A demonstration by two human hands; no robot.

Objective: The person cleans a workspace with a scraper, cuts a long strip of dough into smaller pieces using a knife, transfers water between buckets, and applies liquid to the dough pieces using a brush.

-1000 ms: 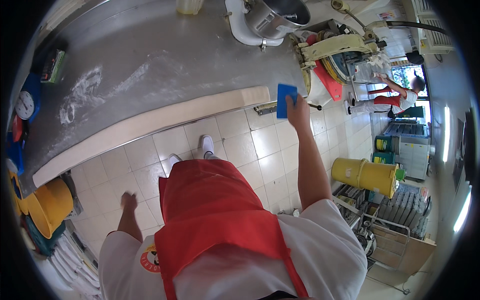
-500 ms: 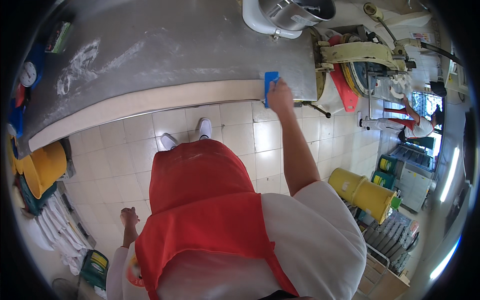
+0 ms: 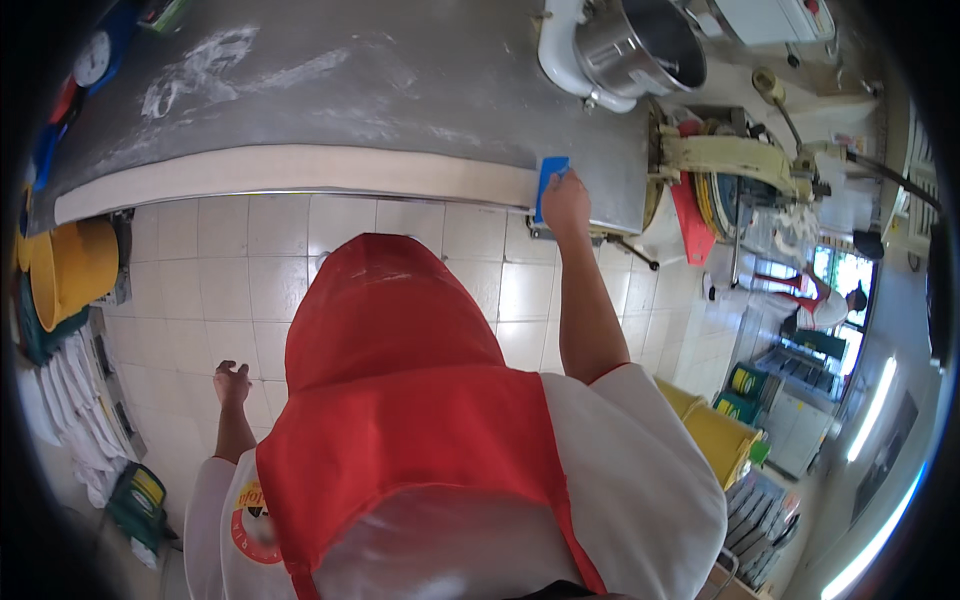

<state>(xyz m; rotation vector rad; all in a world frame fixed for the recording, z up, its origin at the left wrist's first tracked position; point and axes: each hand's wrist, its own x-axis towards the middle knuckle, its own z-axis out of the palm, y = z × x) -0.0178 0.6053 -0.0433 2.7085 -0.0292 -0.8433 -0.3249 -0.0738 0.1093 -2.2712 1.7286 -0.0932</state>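
A long pale strip of dough (image 3: 330, 168) lies along the front edge of the grey metal worktable (image 3: 450, 80). In my right hand (image 3: 565, 208) I grip a blue dough scraper (image 3: 550, 180), which stands at the dough's right end, touching or just beside it. My right arm is stretched forward to the table edge. Away from the table, my left hand (image 3: 232, 382) hangs low at my left side over the floor, its fingers loosely bent and apart, with nothing in it.
At the table's far right stands a mixer with a steel bowl (image 3: 640, 45). A cream-coloured machine (image 3: 730, 155) adjoins the right edge. Yellow bins (image 3: 72, 270) sit at the left, a yellow barrel (image 3: 715, 440) behind on the right. Another person (image 3: 825, 305) stands farther right.
The view has shifted, and my body now covers my shoes. The scraper tilts slightly more but stays at the dough's right end. My left hand still hangs at my side.
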